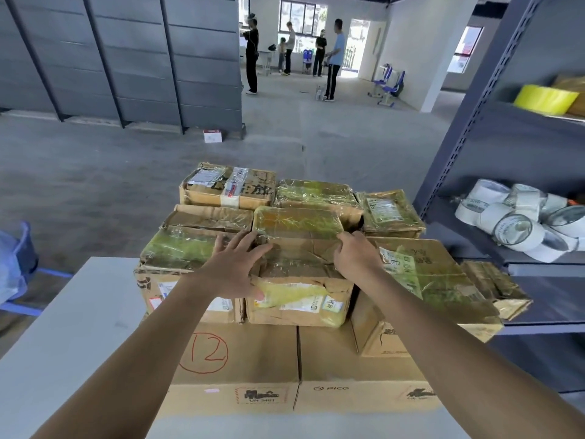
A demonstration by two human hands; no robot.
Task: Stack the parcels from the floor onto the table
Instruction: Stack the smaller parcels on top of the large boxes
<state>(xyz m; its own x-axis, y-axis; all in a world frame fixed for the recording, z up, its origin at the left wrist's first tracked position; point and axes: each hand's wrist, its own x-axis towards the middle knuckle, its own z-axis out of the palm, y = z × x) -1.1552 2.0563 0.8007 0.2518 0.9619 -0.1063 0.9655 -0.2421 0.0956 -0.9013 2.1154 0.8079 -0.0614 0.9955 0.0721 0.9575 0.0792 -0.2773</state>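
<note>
Head view, sole camera.

Step in hand, as judged: seating a parcel in the upper tier of the stack on the table (79, 327). The centre parcel (300, 280), a creased, taped carton with a yellow label on its near face, sits on two large cartons, the carton marked 12 (234, 359) and the PICO carton (357, 369). Other parcels stand close on its left, its right and behind it.

Left hand (235, 267): fingers straight and spread, laid flat on the top of the centre parcel at its left edge, thumb down on the near face by the yellow label. It presses and does not clasp.

Right hand (356, 253): fingers bent over the top right part of the same parcel. Whether they pinch the cardboard or merely rest on it cannot be told.

Position: the centre parcel lies directly under and between the two hands, touching both, at the near middle of the stack.

Next move, as judged: once the parcel sits square against its neighbours, both hands come away and the person turns to the floor (126, 169) for another. A small white box (212, 135) lies there, well apart, by the grey partition; whether it belongs to the lot cannot be told.

Observation: the tilted carton (437, 280) on the right leans towards the shelf (538, 270), so the next load calls for care on that side.
</note>
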